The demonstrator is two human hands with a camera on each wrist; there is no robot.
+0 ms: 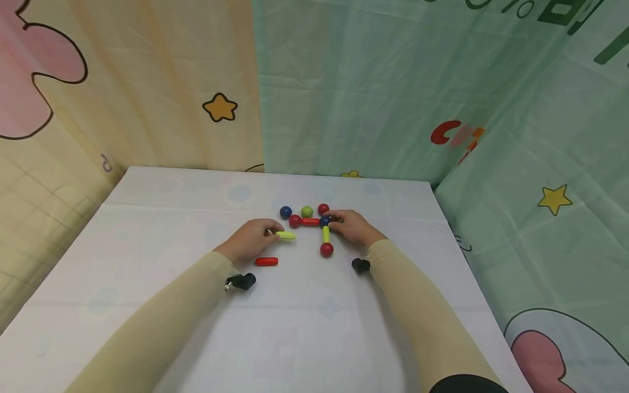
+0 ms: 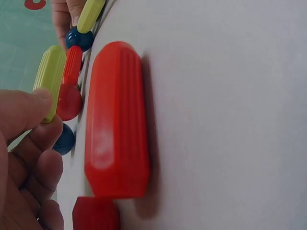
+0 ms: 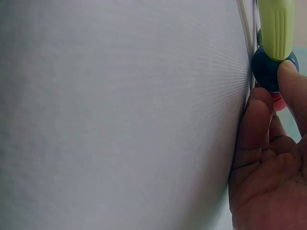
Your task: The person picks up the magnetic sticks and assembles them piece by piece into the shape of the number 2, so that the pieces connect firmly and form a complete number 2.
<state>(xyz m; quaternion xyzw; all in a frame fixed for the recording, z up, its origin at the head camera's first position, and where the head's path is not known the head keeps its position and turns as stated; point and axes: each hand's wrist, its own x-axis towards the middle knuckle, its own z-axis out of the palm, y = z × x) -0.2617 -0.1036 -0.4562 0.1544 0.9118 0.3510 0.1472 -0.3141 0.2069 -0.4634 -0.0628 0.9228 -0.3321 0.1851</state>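
My left hand (image 1: 253,237) pinches a yellow-green ribbed rod (image 2: 50,79) between thumb and fingers, its far end sticking out to the right. My right hand (image 1: 355,226) grips a dark blue ball (image 3: 268,72) with thumb and fingertips. From that ball a red rod (image 1: 310,222) runs left to a red ball (image 1: 295,221). A second yellow-green rod (image 1: 326,234) runs from it toward the near side, ending at another red ball (image 1: 326,250). A loose red rod (image 2: 117,120) lies below my left hand, with a further red piece (image 2: 96,213) partly showing beside it.
Behind the joined pieces are a loose blue ball (image 1: 285,212), a green ball (image 1: 307,212) and a red ball (image 1: 323,208). All rest on a white-covered table (image 1: 196,327). Printed curtains (image 1: 344,98) hang along its back and right side.
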